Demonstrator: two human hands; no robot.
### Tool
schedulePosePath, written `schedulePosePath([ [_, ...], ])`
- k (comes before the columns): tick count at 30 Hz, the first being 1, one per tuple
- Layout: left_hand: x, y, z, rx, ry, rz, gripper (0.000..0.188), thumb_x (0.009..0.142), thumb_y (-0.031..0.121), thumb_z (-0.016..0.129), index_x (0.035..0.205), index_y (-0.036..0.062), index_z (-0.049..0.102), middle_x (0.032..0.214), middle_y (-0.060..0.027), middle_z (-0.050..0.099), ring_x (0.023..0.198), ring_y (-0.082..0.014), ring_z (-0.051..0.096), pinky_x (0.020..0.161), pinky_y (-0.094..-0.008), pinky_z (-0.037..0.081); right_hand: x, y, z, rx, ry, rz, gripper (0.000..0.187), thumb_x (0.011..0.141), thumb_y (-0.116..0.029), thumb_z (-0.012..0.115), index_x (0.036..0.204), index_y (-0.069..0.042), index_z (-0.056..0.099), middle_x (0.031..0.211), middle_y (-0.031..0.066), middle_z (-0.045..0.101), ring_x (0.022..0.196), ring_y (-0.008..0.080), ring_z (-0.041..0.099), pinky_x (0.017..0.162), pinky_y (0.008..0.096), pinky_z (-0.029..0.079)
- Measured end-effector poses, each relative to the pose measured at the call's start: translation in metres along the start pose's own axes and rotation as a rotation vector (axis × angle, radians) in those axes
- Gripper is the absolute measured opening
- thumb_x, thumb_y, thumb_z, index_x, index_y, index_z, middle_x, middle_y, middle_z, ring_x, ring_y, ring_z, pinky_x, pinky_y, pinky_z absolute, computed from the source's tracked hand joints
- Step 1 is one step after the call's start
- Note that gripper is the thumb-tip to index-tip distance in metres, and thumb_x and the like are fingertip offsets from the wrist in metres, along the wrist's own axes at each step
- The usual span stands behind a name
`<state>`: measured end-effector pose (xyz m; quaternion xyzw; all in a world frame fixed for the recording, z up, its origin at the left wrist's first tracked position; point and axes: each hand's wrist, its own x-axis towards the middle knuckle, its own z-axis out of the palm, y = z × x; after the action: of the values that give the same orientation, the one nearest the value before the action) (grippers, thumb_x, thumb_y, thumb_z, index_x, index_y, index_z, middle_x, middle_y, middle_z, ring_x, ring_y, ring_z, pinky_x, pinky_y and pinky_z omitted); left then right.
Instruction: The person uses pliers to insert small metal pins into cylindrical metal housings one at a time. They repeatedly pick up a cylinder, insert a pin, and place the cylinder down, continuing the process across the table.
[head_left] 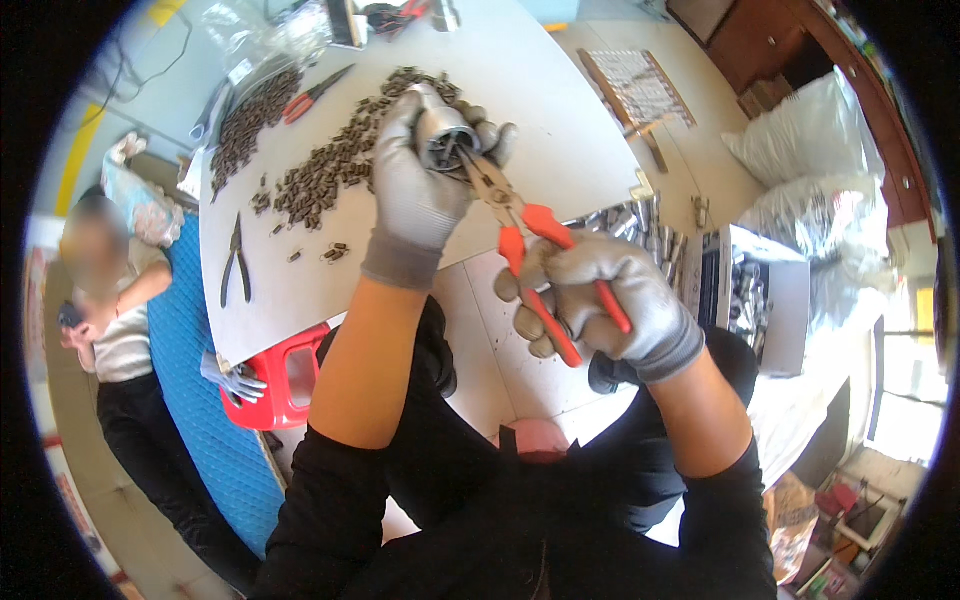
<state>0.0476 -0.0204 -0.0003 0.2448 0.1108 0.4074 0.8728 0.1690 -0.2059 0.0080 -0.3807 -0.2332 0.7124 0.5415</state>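
Right hand [610, 300] is closed round the orange handles of the needle-nose pliers [520, 225], fingers fully curled. Beyond it, left hand [425, 185] is wrapped tight on a small metal cylinder [445, 140] — plier tips are set into its open end. Handles are best squeezed steadily, cylinder kept square — small dark metal parts [330, 165] lie past the fingertips on the white table [560, 110].

Bright daylight, strongest at right — window area [905, 400] overexposed, white table [540, 90] near glare. Soft shadows under forearms. Heavy fisheye bending, black vignette at rim. Centre sharp; bystander's face [92, 240] blurred.
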Motion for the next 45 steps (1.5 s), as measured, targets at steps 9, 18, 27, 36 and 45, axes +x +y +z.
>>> schedulePosePath([
  [9,0.001,0.004,0.002,-0.147,0.105,-0.042,0.02,0.101,0.035,0.045,0.1,0.018,0.056,0.084,-0.0129,0.063,0.067,-0.0271,0.065,0.088,-0.053,0.054,-0.003,-0.008,0.021,0.659,-0.185,0.181,0.019,0.079,-0.014,0.058,0.093,-0.001,0.061,0.108,0.0205,0.051,0.076,0.0329,0.059,0.059,0.0419,0.052],
  [18,0.001,0.0,0.003,-0.145,0.081,-0.037,0.029,0.097,0.04,0.055,0.106,0.0126,0.052,0.087,-0.013,0.063,0.07,-0.0304,0.066,0.091,-0.0536,0.053,-0.005,-0.006,0.037,0.817,-0.215,0.167,0.023,0.078,-0.014,0.057,0.097,0.0,0.059,0.107,0.017,0.047,0.079,0.0284,0.055,0.064,0.0399,0.049],
  [27,-0.002,0.006,0.0,-0.21,0.037,0.001,0.039,0.098,0.047,0.053,0.11,0.0107,0.052,0.095,-0.0131,0.063,0.092,-0.0332,0.067,0.092,-0.0565,0.052,-0.026,0.016,0.035,0.325,-0.095,-0.048,0.047,0.074,-0.004,0.062,0.119,0.008,0.057,0.13,0.0277,0.051,0.121,0.0454,0.056,0.103,0.0615,0.045],
  [36,-0.025,-0.025,0.018,0.084,-0.127,-0.083,0.038,0.104,0.037,0.046,0.121,0.0035,0.049,0.118,-0.0158,0.061,0.112,-0.0264,0.062,0.1,-0.0405,0.049,0.015,0.008,0.013,-0.188,0.479,-0.662,0.016,0.093,-0.01,0.069,0.098,-0.003,0.055,0.095,0.0047,0.058,0.08,0.0121,0.061,0.064,0.0275,0.051],
  [45,-0.037,-0.055,0.012,0.414,-0.21,-0.122,0.038,0.105,0.035,0.045,0.127,0.0041,0.047,0.118,-0.0143,0.061,0.109,-0.0205,0.06,0.097,-0.0347,0.049,0.021,0.011,0.014,-0.146,0.509,-0.657,0.024,0.091,-0.01,0.072,0.1,-0.005,0.05,0.074,0.0002,0.054,0.064,0.0073,0.055,0.056,0.0232,0.048],
])
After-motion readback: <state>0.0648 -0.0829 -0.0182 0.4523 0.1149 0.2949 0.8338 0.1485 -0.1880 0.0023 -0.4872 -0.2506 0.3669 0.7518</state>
